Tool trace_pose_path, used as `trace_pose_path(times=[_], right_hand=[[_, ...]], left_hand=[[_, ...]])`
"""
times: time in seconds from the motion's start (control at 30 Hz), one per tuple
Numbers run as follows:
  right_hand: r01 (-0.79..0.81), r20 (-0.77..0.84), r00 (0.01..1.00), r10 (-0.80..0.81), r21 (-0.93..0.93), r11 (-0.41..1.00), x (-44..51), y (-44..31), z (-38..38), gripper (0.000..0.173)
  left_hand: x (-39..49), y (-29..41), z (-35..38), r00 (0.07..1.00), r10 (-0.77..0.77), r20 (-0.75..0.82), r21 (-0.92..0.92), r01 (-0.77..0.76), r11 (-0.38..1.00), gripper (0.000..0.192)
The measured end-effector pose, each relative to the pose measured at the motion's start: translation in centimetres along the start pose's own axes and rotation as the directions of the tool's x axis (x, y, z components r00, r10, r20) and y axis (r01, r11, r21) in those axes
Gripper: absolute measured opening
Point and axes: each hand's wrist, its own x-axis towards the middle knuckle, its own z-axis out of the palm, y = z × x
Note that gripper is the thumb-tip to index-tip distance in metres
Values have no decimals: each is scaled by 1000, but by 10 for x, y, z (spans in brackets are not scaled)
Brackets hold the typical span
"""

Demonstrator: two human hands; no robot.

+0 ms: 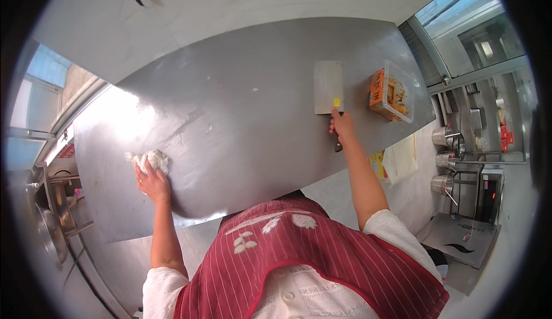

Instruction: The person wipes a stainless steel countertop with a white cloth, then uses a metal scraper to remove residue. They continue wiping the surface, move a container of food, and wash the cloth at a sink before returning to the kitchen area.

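A crumpled white cloth or paper wipe lies under the fingers of my left hand, which presses on it at the left of the grey metal table. My right hand grips the dark handle of a cleaver at the table's right side. The broad blade lies over the tabletop, pointing away from me, with a small yellow sticker near its handle end. Right of the blade stands a clear plastic tub with an orange label and reddish-brown smears inside.
A pale wall borders the table's far edge. Metal pots hang at the right near shelving. A white cloth or bag and a yellow packet are beside the table's near right edge. A metal pan is at far left.
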Motion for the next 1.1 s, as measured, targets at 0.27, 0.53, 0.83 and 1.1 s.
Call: trace_pose_path(times=[0.27, 0.53, 0.83, 1.1], right_hand=[[192, 335, 940, -72, -342, 920, -77, 12, 170, 38], [229, 301, 949, -94, -452, 862, -65, -12, 180, 40], [118, 302, 952, -60, -179, 977, -55, -18, 246, 38], [481, 508, 827, -240, -419, 770, -82, -25, 287, 48]], left_hand=[[5, 2, -2, 1000, 15, -23, -38, -16, 999, 53], [1, 4, -6, 1000, -23, -19, -101, 21, 995, 57], [4, 8, -9, 997, -71, 10, -111, 72, 991, 57], [2, 2, -9, 998, -62, -7, -114, 61, 992, 57]])
